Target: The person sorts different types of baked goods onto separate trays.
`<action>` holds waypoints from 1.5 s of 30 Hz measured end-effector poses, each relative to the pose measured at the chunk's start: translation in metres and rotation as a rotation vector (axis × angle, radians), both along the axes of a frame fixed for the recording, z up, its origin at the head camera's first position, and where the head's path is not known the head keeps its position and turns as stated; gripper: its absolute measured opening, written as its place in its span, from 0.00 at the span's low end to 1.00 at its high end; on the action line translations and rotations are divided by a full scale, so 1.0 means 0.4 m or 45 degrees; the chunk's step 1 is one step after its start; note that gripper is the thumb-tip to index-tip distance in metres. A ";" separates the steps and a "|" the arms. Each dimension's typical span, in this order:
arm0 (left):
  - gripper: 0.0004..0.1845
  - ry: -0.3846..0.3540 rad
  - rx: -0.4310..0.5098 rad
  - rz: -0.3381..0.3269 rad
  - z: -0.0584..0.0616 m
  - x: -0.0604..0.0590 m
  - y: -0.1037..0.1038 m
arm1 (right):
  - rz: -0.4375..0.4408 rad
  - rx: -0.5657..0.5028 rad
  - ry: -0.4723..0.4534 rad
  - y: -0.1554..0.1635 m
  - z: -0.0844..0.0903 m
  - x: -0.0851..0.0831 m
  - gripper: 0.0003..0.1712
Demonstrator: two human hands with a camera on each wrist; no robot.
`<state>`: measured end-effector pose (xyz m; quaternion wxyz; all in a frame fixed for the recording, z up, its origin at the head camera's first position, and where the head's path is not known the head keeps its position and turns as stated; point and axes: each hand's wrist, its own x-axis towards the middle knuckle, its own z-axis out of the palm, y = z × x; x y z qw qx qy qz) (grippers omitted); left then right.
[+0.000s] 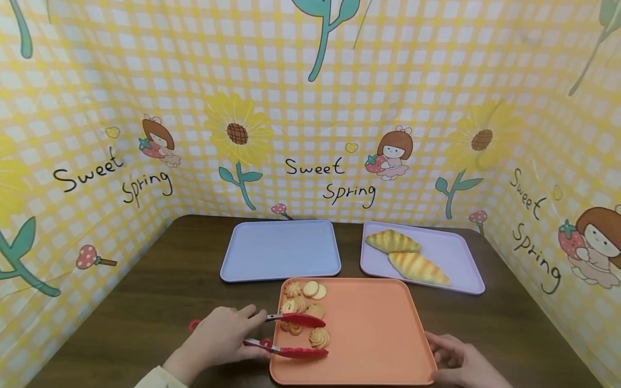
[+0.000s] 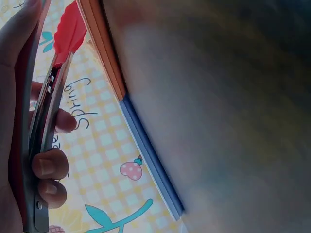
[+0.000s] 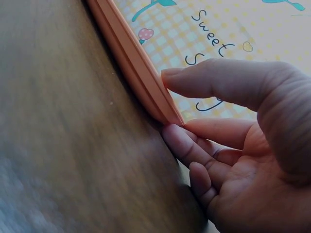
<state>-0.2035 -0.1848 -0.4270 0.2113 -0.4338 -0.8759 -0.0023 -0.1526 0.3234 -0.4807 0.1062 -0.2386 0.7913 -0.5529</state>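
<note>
My left hand (image 1: 220, 334) grips a pair of tongs (image 2: 43, 111) with red tips and metal arms, its fingers curled round them in the left wrist view. The red tips stand apart over the left part of an orange tray (image 1: 368, 328). Between and beside them lie a swirl cookie (image 1: 319, 338) and small pretzel-shaped cookies (image 1: 292, 328). Farther back on that tray are a flower-shaped cookie (image 1: 293, 290) and pale oval cookies (image 1: 314, 290). At the tray's right edge, near its front corner, my right hand (image 3: 243, 141) holds the rim with thumb and fingertips.
Behind the orange tray, to the left, sits a bare blue tray (image 1: 281, 250). A lilac tray (image 1: 461, 264) at the back right bears two striped croissants (image 1: 419, 268). All rest on a dark wooden table (image 1: 160, 285), with a yellow checked cloth (image 1: 310, 124) hanging around it.
</note>
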 end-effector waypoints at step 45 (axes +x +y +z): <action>0.32 0.112 0.096 0.058 0.023 -0.026 0.034 | 0.023 -0.047 -0.009 0.000 -0.005 -0.003 0.35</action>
